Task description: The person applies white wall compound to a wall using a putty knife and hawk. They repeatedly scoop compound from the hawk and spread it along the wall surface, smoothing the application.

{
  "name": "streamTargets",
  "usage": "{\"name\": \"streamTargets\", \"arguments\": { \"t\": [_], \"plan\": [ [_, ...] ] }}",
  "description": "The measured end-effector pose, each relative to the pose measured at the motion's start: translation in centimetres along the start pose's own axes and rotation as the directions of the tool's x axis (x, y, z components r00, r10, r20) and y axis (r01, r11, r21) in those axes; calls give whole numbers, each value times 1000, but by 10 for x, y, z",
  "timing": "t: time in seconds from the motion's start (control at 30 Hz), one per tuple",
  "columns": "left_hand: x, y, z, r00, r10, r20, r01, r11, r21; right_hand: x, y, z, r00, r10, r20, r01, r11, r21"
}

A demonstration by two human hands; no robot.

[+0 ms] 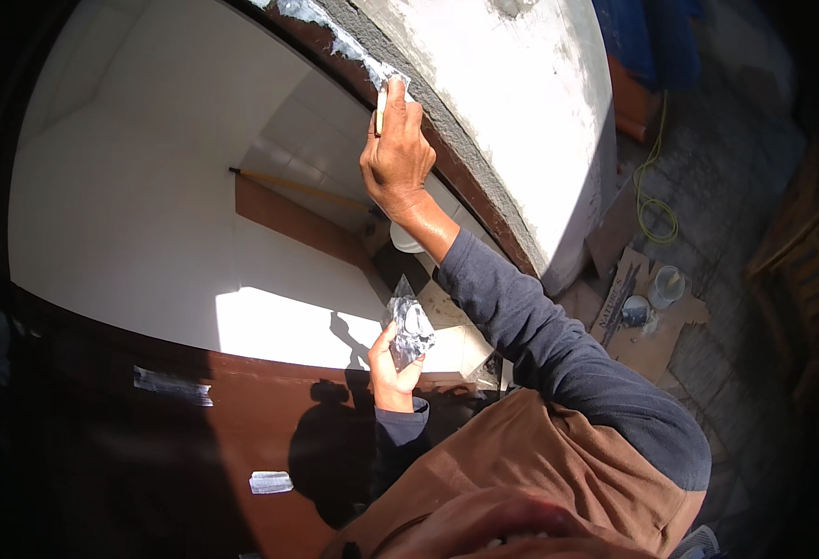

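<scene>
Right hand [396, 154] is raised, fingers closed around a slim pale-handled scraper [382, 101] whose tip presses grey-white filler against the dark brown wooden door frame [470, 182], directly above the knuckles. Left hand [391, 368], lower and nearer the body, pinches a crumpled silvery plastic wrapper [410, 328] well below that frame, fingers curled shut around its bottom edge.
</scene>
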State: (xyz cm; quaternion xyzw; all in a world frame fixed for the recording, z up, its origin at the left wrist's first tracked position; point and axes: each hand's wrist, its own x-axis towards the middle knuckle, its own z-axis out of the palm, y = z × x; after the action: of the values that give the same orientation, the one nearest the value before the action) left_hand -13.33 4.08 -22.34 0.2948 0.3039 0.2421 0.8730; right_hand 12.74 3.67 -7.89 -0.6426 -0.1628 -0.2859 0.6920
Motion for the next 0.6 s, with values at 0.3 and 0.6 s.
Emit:
{"name": "streamTargets", "arguments": {
  "t": [0.3,0.6],
  "plan": [
    [4,2,-25,999,19,35,-19,1000,-15,-11,-6,1,997,41,66,-43,998,36],
    [3,3,-27,999,-11,39,11,1000,2,4,-2,-2,990,70,125,-66,997,-39]
  ]
}}
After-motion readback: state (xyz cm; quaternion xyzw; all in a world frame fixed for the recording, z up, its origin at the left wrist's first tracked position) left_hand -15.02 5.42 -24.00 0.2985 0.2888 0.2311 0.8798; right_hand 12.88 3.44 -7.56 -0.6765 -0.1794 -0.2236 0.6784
